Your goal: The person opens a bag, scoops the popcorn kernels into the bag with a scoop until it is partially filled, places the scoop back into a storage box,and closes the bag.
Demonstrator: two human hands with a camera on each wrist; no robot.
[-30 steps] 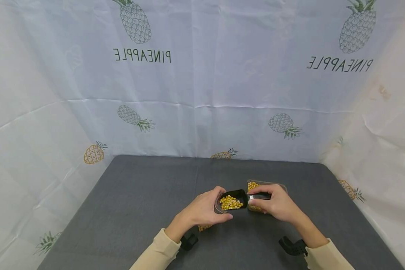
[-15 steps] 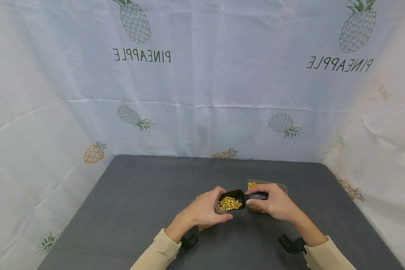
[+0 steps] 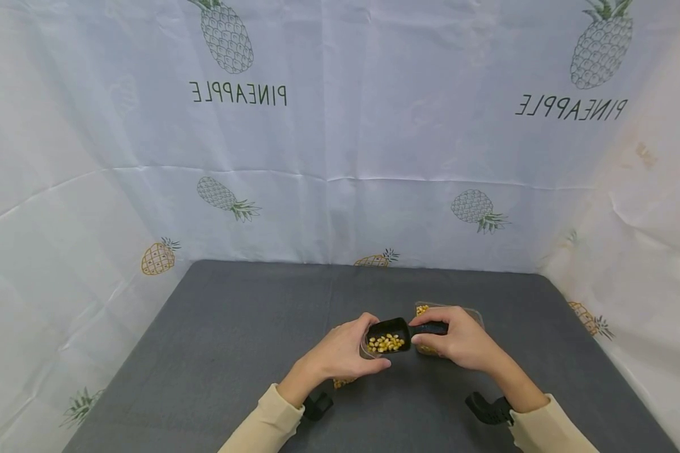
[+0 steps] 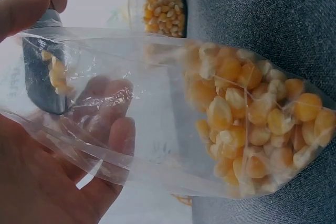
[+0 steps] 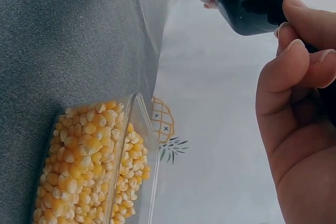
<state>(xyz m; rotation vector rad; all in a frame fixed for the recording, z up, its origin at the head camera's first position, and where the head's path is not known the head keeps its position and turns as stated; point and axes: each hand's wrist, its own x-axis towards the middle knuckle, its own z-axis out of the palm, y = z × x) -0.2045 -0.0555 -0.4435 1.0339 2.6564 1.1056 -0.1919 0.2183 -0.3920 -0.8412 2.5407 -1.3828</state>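
My left hand [image 3: 342,349] holds a clear plastic bag [image 4: 157,77] round its mouth, thumb and fingers spread to keep it wide. Yellow corn kernels [image 4: 252,124] fill the bag's lower part, close over the table. In my right hand [image 3: 464,343], thumb and fingertips pinch the handle of a black scoop [image 3: 395,324]. The scoop's front end reaches inside the bag's mouth, tipped toward the left hand. Some kernels [image 3: 386,343] lie at its front; in the left wrist view a few show at its lip through the film.
A clear rectangular container [image 5: 137,113] full of corn kernels stands on the grey table [image 3: 249,327], just behind and under the right hand. Pale pineapple-print cloth [image 3: 328,138] hangs round the table's back and sides. A black strap mount [image 3: 487,410] sits at the right wrist.
The right hand has shifted the scoop slightly left, deeper into the bag's mouth. Fewer kernels lie in the scoop than before. The left hand stays in place.
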